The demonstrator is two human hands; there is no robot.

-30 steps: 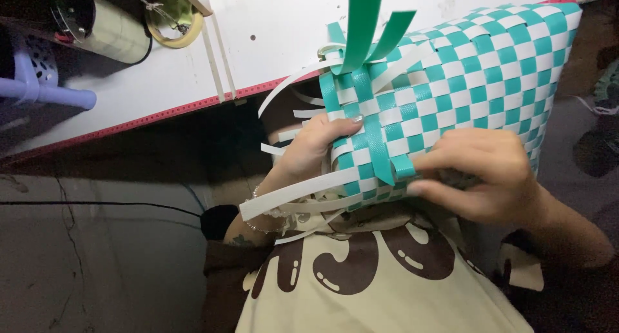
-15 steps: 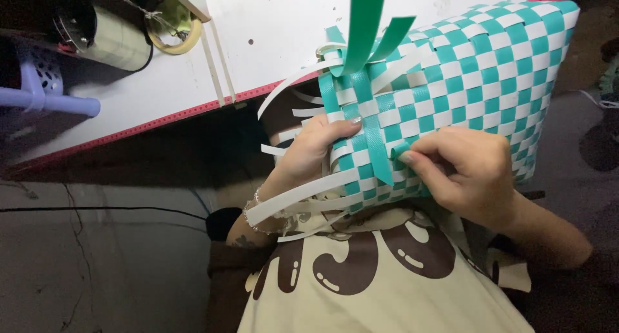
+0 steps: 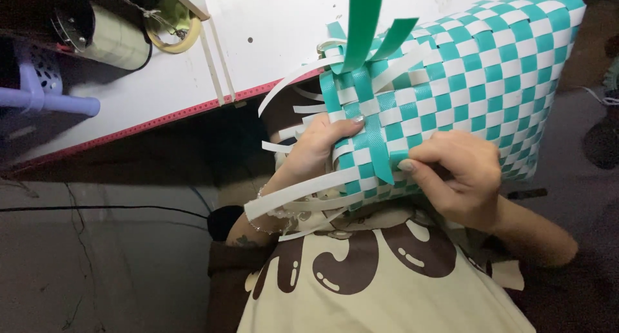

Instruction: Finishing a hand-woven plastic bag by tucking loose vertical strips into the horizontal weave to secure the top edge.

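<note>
The woven basket (image 3: pixel 464 81) is braced against the chest; its edge is steadied by the left hand (image 3: pixel 316 149) while a green strip (image 3: pixel 377 149) is pinched, apparently tucked (fingertips partly hidden), by the right hand (image 3: pixel 454 178).

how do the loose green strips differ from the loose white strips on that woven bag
The green strips stick up from the bag's top edge; the white strips fan out sideways past the left hand. The green ones look wider; the white ones look narrower and curl more. One green strip runs down the weave to the right hand. Both are flat bands of the checked bag.
</note>
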